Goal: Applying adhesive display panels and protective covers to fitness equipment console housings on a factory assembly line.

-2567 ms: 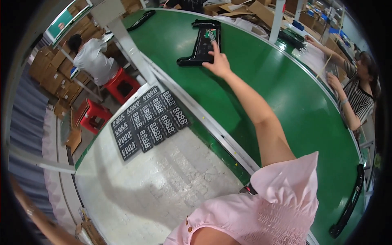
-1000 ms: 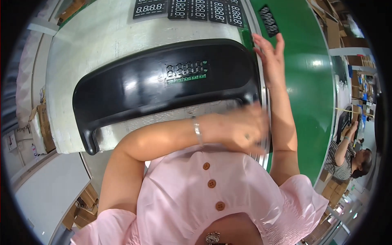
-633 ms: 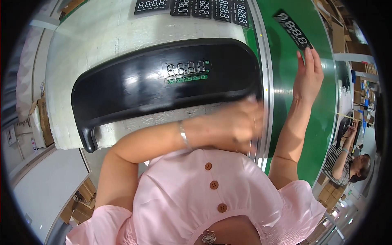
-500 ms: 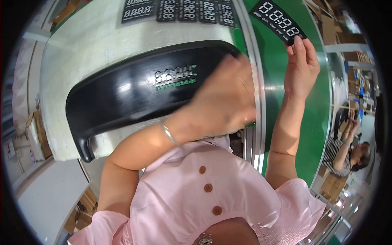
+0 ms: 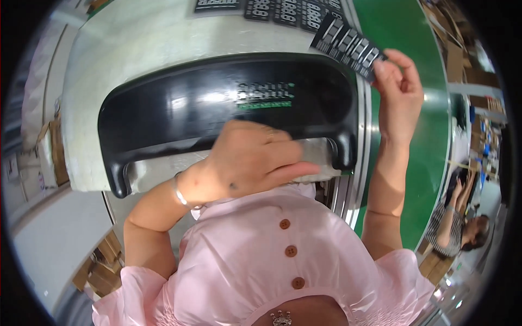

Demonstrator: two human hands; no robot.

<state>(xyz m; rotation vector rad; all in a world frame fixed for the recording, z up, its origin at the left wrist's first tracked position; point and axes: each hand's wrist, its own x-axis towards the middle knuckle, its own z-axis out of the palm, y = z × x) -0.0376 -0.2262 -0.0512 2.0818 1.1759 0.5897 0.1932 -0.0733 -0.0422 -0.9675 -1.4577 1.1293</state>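
Note:
A long, curved black plastic housing (image 5: 179,117) lies across the work surface in front of me, with digit-shaped cutouts and a green-edged strip on its face. Between thumb and fingers, my right hand (image 5: 401,81) pinches a black display label (image 5: 348,50) printed with white digits. The label is tilted and hangs above the housing's far right edge, apart from it. My left hand (image 5: 258,155) is over the near edge of the housing, its fingers curled together and slightly blurred. Whatever those fingers may hold is hidden.
Several more black digit labels (image 5: 288,12) lie in a row at the far side of the white work surface (image 5: 81,136). A metal rail (image 5: 363,119) divides it from a green surface (image 5: 432,130). To the right, another person (image 5: 451,223) in a striped top sits near cardboard boxes.
My right hand has brought the label leftward from over the green surface toward the housing. My left hand has moved left and nearer to me, uncovering the housing's right end.

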